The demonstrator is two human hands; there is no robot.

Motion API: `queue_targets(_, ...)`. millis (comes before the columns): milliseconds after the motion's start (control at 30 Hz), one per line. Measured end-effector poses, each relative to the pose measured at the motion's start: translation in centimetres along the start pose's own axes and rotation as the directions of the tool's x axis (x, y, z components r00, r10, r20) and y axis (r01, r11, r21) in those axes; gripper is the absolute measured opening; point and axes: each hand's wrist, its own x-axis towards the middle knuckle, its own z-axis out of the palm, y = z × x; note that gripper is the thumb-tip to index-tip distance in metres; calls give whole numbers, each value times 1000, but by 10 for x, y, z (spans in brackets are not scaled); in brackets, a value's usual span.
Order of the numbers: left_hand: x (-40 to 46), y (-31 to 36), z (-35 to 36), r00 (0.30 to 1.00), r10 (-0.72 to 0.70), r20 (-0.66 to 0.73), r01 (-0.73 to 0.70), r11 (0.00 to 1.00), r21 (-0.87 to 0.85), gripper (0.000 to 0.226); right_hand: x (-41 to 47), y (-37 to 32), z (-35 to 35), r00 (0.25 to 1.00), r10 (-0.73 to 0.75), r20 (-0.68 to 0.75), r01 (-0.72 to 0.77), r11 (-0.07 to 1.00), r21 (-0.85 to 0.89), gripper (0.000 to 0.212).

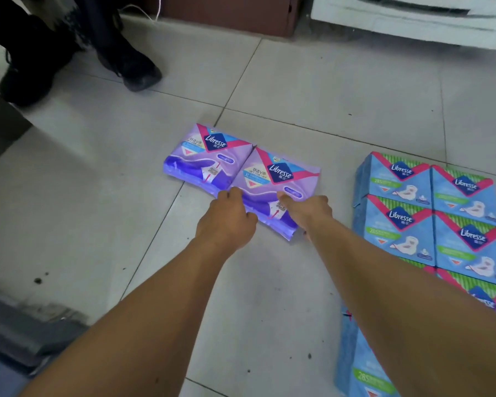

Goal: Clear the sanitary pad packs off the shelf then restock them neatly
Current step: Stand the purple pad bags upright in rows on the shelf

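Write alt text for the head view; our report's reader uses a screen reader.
Both hands, left hand and right hand, grip the nearer purple pack on the tiled floor, beside a second purple pack. Blue packs lie stacked to the right.

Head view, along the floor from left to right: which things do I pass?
Black boots → left purple Libresse pad pack → left hand → right purple Libresse pad pack, both hands at its near edge → right hand → stacked blue Libresse pad packs.
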Motion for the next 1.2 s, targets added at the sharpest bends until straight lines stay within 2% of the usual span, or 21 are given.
queue_targets(100, 4, -8, 3, 1000, 10, 2, -10, 1000, 18, 47, -3, 1, 9, 1000, -9, 0, 9, 999, -36, 86)
queue_targets(233, 4, -20, 8, 1000, -3, 3, 3, 1000, 23, 49, -1, 8, 10, 998, -56, -15, 56, 998, 9, 64)
queue_targets(400, 0, -25, 3, 999, -32, 2, 32, 999, 16, 50, 1, 26, -12, 979, -107, 174, 47, 948, 314, 27)
queue_targets(467, -3, -18, -8, 999, -42, -13, 42, 999, -10, 48, -7, 33, -34, 956, -176, 235, 96, 943, 318, 24)
queue_targets(533, -12, -7, -26, 997, -53, -51, 49, 996, -70, 45, -25, 35, -58, 928, -234, 290, 131, 933, 336, 30)
queue_targets(600, -29, 7, -51, 994, -87, -63, 75, 982, -173, 50, -52, 27, -83, 876, -308, 371, 159, 911, 381, 32)
queue_targets(733, -82, 23, -108, 995, -102, 9, 96, 893, -439, 65, -120, -8, -130, 740, -478, 472, 277, 857, 434, 30)
queue_targets(800, -121, 24, -141, 995, -100, -2, 79, 798, -598, 58, -164, -30, -148, 672, -554, 491, 343, 821, 457, 36)
queue_targets(867, -167, 29, -175, 996, -71, -48, 18, 716, -698, 40, -213, -47, -163, 603, -606, 519, 399, 793, 461, 41)
queue_targets(967, -238, 31, -221, 987, -43, -153, -84, 676, -732, 23, -291, -65, -180, 505, -653, 565, 427, 758, 494, 34)
queue_targets(1067, -306, 19, -262, 970, -89, -225, -111, 662, -741, 28, -370, -75, -189, 446, -695, 564, 424, 719, 551, 36)
queue_targets(1200, -390, 0, -313, 944, -121, -308, -163, 640, -751, 36, -465, -80, -192, 395, -790, 469, 501, 613, 611, 14)
